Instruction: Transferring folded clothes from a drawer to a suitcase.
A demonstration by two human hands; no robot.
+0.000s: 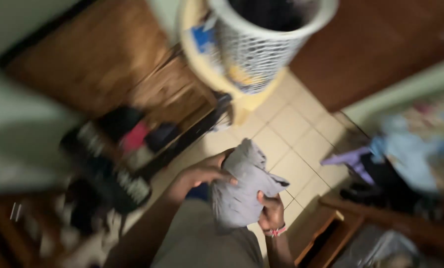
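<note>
A bunched grey garment [242,186] is held in front of me with both hands. My left hand [204,171] grips its upper left side with the fingers curled over the cloth. My right hand [270,214], with a pink band at the wrist, holds it from below on the right. The picture is blurred by motion.
A white mesh laundry basket [261,39] stands on a pale yellow stool [242,101] on the tiled floor [291,139]. Dark clothes and a shelf [108,164] sit at left. More clothes lie heaped on a bed [405,154] at right. A wooden door [380,44] is behind.
</note>
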